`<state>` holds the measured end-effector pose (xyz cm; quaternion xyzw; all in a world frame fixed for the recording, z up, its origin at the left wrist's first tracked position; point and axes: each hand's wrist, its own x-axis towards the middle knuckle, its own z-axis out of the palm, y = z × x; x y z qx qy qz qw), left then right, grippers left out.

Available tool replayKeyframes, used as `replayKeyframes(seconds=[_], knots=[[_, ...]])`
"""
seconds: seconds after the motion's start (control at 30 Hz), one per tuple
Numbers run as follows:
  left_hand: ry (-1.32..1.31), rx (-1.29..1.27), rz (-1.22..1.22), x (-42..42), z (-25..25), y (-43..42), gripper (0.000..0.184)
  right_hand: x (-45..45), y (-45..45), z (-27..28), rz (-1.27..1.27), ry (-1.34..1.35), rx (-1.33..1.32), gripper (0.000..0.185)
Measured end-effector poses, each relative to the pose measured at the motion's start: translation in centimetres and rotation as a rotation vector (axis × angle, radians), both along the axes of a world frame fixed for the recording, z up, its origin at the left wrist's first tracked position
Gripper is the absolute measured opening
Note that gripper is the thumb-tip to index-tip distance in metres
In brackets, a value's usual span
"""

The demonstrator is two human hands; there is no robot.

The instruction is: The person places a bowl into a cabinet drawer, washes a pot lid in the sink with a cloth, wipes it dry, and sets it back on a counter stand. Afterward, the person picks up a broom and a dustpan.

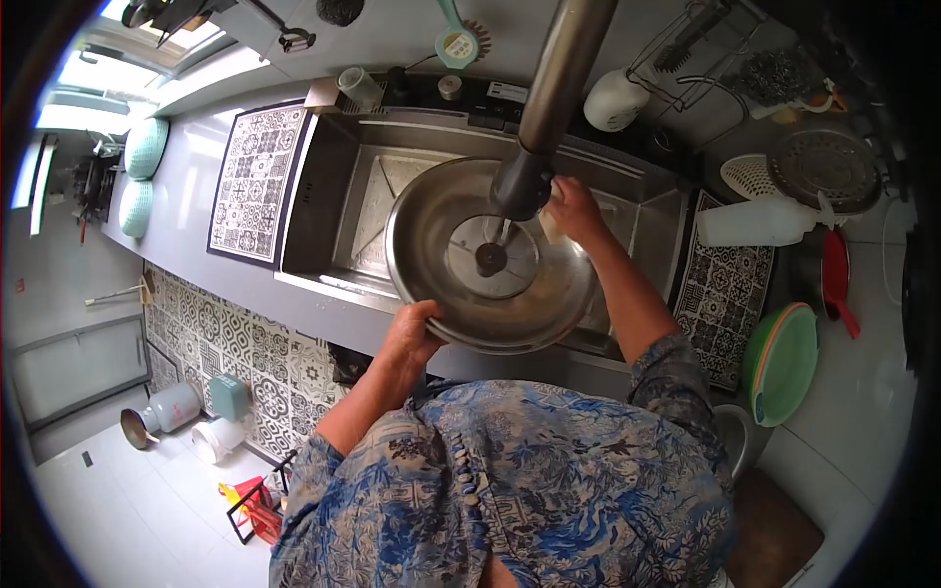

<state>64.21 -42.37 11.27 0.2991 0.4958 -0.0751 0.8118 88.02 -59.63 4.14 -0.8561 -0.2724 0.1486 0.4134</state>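
Observation:
A large round stainless steel basin is held over the sink, under the dark faucet head. A thin stream of water seems to fall from the faucet into it. My left hand is closed on the basin's near left rim, with the thumb on the upper side. At the far right side of the basin, just right of the faucet head, my right hand is closed on a pale, sponge-like piece. The faucet partly hides my right fingers.
A patterned mat lies left of the sink, another on its right. A white bottle, a red-handled utensil and stacked green basins stand on the right. The faucet pipe hangs overhead. A jar sits behind the sink.

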Motion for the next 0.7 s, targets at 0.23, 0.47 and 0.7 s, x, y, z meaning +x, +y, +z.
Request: replayKeyframes(seconds=[0.23, 0.47, 0.7], knots=[[-0.044, 0.041, -0.234, 1.6, -0.4, -2.8, 0.029, -4.4, 4.1, -9.4, -0.119, -0.345, 0.008, 0.03], [-0.061, -0.048, -0.192, 2.0, -3.3, -1.3, 0.027, -11.6, 7.0, -0.4, 0.345, 0.189, 0.204, 0.047], [-0.095, 0.101, -0.032, 0.9, -1.8, 1.2, 0.038, -11.2, -3.8, -0.8, 0.689, -0.048, -0.183, 0.031]])
